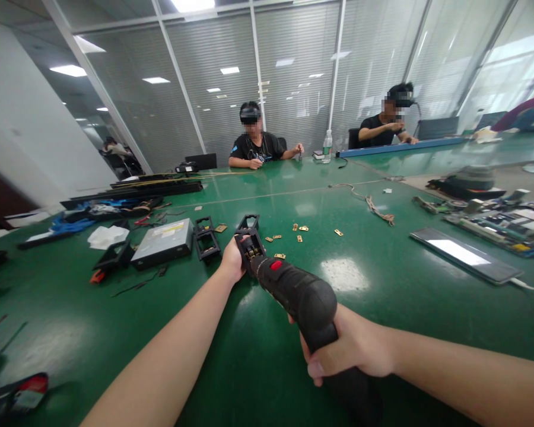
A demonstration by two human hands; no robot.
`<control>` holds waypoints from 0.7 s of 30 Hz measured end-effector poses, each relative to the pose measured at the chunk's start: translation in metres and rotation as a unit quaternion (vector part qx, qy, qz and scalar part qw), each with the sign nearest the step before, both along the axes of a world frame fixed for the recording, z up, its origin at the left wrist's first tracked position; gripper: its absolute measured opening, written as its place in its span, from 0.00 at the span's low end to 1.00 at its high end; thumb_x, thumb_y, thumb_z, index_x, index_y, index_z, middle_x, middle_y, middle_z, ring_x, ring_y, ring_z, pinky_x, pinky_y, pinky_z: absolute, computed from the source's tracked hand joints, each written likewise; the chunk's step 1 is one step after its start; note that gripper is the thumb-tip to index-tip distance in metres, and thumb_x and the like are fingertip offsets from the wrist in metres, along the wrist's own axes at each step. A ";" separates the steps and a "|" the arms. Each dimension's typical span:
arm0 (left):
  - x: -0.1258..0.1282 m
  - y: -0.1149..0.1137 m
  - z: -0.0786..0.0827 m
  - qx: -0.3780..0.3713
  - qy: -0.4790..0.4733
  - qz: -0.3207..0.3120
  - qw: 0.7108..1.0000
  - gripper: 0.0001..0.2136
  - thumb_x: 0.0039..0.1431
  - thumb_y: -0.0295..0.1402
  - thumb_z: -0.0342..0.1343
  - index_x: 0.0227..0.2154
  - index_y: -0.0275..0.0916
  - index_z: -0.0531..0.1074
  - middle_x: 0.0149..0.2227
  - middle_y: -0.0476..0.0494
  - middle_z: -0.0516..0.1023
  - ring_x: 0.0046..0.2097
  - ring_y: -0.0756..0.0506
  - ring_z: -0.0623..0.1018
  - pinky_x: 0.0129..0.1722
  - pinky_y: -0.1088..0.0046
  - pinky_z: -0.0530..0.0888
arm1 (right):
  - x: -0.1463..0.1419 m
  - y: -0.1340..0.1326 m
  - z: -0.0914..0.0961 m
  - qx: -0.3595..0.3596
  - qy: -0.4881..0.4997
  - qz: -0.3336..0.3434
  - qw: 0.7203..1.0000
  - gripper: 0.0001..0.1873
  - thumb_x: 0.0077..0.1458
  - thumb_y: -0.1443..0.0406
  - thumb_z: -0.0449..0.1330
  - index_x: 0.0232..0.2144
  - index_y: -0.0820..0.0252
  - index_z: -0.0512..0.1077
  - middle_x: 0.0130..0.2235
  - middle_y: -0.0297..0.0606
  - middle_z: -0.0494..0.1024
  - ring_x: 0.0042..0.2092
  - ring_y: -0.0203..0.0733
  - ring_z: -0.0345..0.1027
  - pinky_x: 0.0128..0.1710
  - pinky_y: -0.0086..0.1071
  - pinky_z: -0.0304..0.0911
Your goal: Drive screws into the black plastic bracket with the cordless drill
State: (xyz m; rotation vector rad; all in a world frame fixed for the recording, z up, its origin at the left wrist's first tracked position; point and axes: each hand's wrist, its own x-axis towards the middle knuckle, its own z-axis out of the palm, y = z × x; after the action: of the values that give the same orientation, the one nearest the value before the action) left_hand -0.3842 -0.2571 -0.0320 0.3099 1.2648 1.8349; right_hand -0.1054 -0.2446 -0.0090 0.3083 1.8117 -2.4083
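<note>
My right hand (345, 350) is wrapped round the grip of a black cordless drill (289, 287) with a red switch on its body. The drill points away from me, its nose inside or right at a black plastic frame (248, 225). My left hand (234, 260) holds that frame from its left side, the fingers partly hidden behind it. Brass-coloured parts show inside the frame; the drill's tip is too small to make out. Several small brass plates (303, 228) lie on the green table just beyond, and similar black frames (207, 244) stand left of my left hand.
A silver disc drive (164, 242) and crumpled white tissue (108, 237) lie to the left. On the right are a phone (465, 255) with a cable, a circuit board (511, 219) and a cord (374, 207). Two people sit across the table (267, 198), near a water bottle (327, 147).
</note>
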 end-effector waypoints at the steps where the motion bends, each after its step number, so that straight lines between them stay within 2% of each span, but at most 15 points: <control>1: 0.000 0.000 0.000 0.000 0.001 0.001 1.000 0.10 0.56 0.33 0.50 0.34 0.34 0.74 0.23 0.39 0.78 0.26 0.40 0.79 0.28 0.64 0.77 | 0.000 0.000 0.000 0.005 -0.001 0.003 1.000 0.29 0.37 0.67 0.74 0.42 0.62 0.68 0.26 0.31 0.77 0.27 0.39 0.73 0.28 0.30 0.68; 5: 0.000 0.001 -0.002 -0.001 0.008 0.006 1.000 0.09 0.56 0.33 0.50 0.32 0.34 0.73 0.23 0.39 0.77 0.25 0.41 0.79 0.29 0.64 0.77 | -0.001 0.001 0.002 0.030 0.000 0.012 0.999 0.23 0.38 0.67 0.73 0.37 0.62 0.70 0.24 0.32 0.77 0.26 0.38 0.71 0.27 0.29 0.66; 8: -0.001 0.002 -0.002 -0.001 0.007 0.004 1.000 0.09 0.56 0.33 0.50 0.33 0.34 0.73 0.23 0.40 0.77 0.26 0.41 0.79 0.30 0.64 0.78 | 0.000 0.001 0.002 0.020 0.001 0.006 1.000 0.18 0.39 0.68 0.72 0.33 0.63 0.71 0.24 0.34 0.77 0.26 0.38 0.71 0.27 0.29 0.67; 16: -0.002 0.001 -0.001 -0.004 0.005 -0.002 1.000 0.12 0.57 0.34 0.49 0.36 0.33 0.75 0.24 0.39 0.79 0.27 0.40 0.80 0.28 0.64 0.77 | 0.000 0.000 0.001 -0.024 0.006 -0.019 1.000 0.26 0.36 0.70 0.73 0.39 0.61 0.69 0.27 0.31 0.77 0.26 0.40 0.74 0.25 0.30 0.70; 18: -0.001 0.001 0.000 -0.004 0.007 0.001 1.000 0.12 0.57 0.34 0.49 0.36 0.33 0.74 0.25 0.40 0.79 0.27 0.40 0.80 0.29 0.65 0.77 | 0.000 0.000 0.001 -0.022 0.008 -0.013 1.000 0.25 0.36 0.70 0.73 0.38 0.61 0.70 0.25 0.30 0.77 0.26 0.39 0.73 0.25 0.29 0.69; 21: 0.001 0.001 0.001 -0.007 0.009 -0.001 1.000 0.10 0.57 0.33 0.50 0.35 0.33 0.74 0.24 0.40 0.78 0.27 0.41 0.80 0.30 0.65 0.77 | 0.000 0.001 0.002 -0.011 0.004 0.002 1.000 0.18 0.38 0.70 0.73 0.31 0.63 0.71 0.24 0.32 0.77 0.25 0.38 0.72 0.25 0.29 0.69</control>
State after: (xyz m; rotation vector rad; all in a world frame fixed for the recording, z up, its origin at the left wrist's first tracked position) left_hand -0.3836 -0.2565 -0.0307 0.3209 1.2888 1.8245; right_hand -0.1053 -0.2436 -0.0070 0.2944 1.7849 -2.4288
